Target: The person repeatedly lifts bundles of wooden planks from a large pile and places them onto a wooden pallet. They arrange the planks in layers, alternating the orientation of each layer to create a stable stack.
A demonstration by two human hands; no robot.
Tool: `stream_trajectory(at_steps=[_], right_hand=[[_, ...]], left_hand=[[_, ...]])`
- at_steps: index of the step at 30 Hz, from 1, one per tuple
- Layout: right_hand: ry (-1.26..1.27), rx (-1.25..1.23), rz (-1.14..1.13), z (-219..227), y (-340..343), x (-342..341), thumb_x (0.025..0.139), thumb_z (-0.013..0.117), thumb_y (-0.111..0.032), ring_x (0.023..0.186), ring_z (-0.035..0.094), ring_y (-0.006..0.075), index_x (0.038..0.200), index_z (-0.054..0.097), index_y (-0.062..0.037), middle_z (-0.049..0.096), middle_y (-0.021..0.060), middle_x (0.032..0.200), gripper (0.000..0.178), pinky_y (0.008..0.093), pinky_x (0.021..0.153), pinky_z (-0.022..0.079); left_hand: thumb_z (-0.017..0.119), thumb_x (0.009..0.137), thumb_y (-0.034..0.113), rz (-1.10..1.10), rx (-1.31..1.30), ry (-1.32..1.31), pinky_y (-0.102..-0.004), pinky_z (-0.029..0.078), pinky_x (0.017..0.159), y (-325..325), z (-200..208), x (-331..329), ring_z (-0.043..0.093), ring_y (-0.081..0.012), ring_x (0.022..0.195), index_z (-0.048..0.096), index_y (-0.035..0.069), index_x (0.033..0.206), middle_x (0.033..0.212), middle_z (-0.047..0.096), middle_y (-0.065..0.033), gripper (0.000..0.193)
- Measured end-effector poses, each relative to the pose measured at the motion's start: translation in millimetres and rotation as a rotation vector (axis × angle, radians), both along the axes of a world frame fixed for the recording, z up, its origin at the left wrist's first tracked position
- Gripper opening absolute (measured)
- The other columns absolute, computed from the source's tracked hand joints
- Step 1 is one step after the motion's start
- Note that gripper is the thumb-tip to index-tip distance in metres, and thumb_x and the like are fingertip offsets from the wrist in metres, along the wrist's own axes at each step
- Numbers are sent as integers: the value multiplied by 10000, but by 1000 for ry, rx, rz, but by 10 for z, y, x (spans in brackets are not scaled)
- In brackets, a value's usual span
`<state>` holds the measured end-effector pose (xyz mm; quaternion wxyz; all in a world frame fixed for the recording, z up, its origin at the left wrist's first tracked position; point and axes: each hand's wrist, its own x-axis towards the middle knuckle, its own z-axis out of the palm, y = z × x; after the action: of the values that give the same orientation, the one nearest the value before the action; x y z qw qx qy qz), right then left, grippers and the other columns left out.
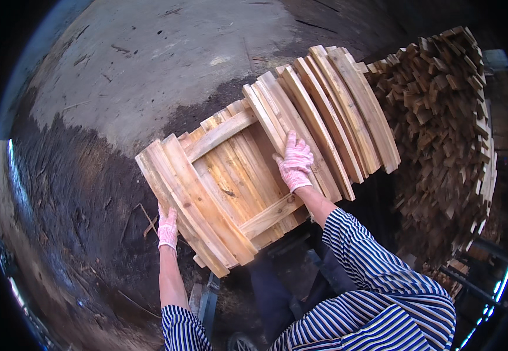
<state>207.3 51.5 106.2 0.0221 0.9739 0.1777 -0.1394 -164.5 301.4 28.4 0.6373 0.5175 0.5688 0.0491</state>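
Observation:
A stack of pale wooden boards [242, 167] lies slantwise in front of me. Two crosspieces [221, 136] lie over its middle boards, with more boards laid across them at both ends. My left hand [168, 228], in a pink and white knit glove, is closed on the outer edge of the left-end boards [189, 205]; its fingertips are partly hidden. My right hand [296, 162], gloved alike, is closed over the innermost board [261, 111] of the right-hand group, thumb on its near side. Further right, several loose boards [330, 111] lean unevenly side by side.
A large heap of short wooden sticks [435, 111] rises at the right. Grey concrete floor [166, 64] stretches beyond the stack, with dark, debris-strewn ground [78, 193] at the left. A metal support [209, 304] stands below the stack near my legs.

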Motion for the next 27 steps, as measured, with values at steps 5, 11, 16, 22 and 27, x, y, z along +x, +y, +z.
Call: stream_trajectory(at_steps=[5,11,16,22,27], right_hand=[[224,290,-1,122,90,-155,783,795,-489,1216,533,406,1585,201,-75,501,262,1340,1081,482,1049,434],[899,710,75,-263,804,-1293,825,697,-593,1460,338,368,1596,161,-27,311,281,1578,1096,392,1212,277],[585,467,94,70,938,-1531,792,757,-496,1477,262,458,1608,107,-64,158,303,1623,1129,469,1206,266],[447,601,283,206,599,-1219,869,680,-273,1383,437,435,1600,208,-200,345,294,1545,873,489,1105,420],[95,541,121,173,-175,22,838,708,-182,1176,583,418,1514,418,-255,452,275,1439,739,471,961,524]], left_hand=[[564,1033,243,-127,118,88,-310,421,1062,54,28,-137,539,-216,1254,198,79,1603,1447,527,-129,697],[613,1013,266,-163,104,88,-294,433,1027,133,137,-170,570,-191,1183,249,69,1593,1377,587,-119,713],[592,1011,351,-198,97,166,-300,400,1084,96,196,8,527,-215,1287,267,48,1583,1450,537,-143,725],[572,1027,244,-102,43,101,-341,439,1055,134,61,-226,544,-248,1244,200,18,1588,1453,505,-170,711],[557,1042,220,-107,-34,52,-338,455,1037,148,73,-40,558,-240,1221,216,45,1590,1434,525,-158,668]])
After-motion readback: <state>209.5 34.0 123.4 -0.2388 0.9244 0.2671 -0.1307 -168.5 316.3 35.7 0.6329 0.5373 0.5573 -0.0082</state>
